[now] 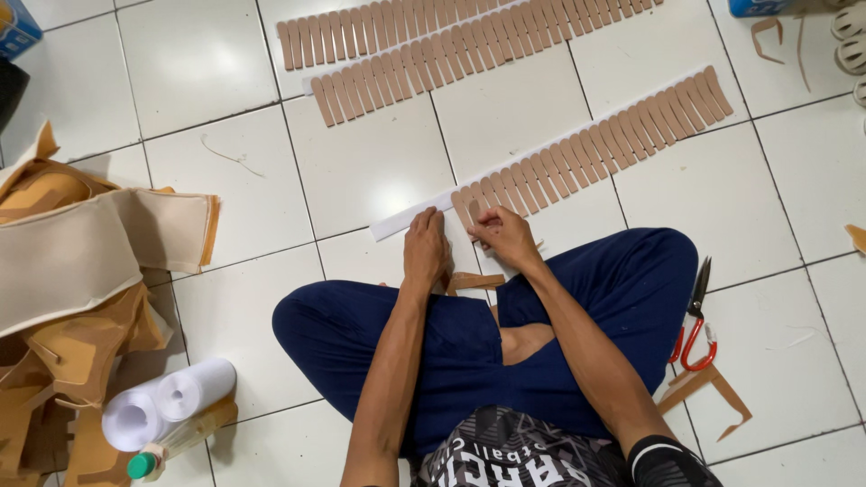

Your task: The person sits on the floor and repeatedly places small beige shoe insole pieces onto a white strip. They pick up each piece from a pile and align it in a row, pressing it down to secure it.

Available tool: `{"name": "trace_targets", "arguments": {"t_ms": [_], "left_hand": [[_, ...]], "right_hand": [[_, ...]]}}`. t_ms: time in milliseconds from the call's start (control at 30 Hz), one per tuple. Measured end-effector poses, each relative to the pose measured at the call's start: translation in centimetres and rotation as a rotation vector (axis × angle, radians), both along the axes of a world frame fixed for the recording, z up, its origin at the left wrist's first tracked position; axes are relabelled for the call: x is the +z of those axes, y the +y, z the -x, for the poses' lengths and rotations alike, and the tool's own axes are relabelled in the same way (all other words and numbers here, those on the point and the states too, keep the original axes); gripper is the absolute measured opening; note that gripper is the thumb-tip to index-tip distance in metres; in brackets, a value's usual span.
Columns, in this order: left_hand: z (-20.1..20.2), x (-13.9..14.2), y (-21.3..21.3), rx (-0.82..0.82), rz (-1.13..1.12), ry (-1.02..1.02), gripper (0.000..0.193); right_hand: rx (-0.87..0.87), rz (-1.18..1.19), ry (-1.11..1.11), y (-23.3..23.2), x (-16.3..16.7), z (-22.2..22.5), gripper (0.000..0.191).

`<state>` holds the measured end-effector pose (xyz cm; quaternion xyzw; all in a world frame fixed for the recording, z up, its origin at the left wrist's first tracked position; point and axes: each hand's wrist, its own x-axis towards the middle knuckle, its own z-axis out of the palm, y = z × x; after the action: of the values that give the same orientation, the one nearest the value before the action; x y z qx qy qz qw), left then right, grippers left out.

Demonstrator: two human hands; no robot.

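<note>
Legs in dark blue trousers (433, 343) were folded on the white tiled floor (370, 162), and both bare forearms reached forward over them. The left hand (425, 248) lay flat, fingers together, pressing down the near end of a long white paper strip (401, 221). The right hand (505, 236) was just beside it, fingertips pinched on a short tan strip (471, 209) at the near end of the row of tan pieces (595, 144) stuck along that paper. The row's long axis ran away from the hands up and to the right, so the right hand was nearer its filled part. Red-handled scissors (695, 320) lay right of the knee. White paper rolls (167, 401) sat to the left by a heap of tan material (72, 271). Farther off, two more filled rows (433, 45) lay across the tiles.
</note>
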<state>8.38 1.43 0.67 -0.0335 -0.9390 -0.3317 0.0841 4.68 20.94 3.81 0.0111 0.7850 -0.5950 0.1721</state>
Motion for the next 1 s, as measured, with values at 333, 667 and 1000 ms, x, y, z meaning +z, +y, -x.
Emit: {"name": "trace_targets", "arguments": {"t_ms": [333,667,1000], "left_hand": [[-0.2,0.1,0.0,0.015,0.011,-0.005,0.047],[-0.2,0.1,-0.1,0.022,-0.006,-0.026,0.047],[-0.2,1.1,0.0,0.015,-0.004,-0.057,0.051]], "right_hand": [[-0.130,-0.098,0.086,-3.7,0.2,0.0,0.025],[-0.108,-0.229,0.097,-4.6,0.0,0.2,0.024],[-0.095,-0.244,0.112,-4.8,0.3,0.4,0.022]]}}
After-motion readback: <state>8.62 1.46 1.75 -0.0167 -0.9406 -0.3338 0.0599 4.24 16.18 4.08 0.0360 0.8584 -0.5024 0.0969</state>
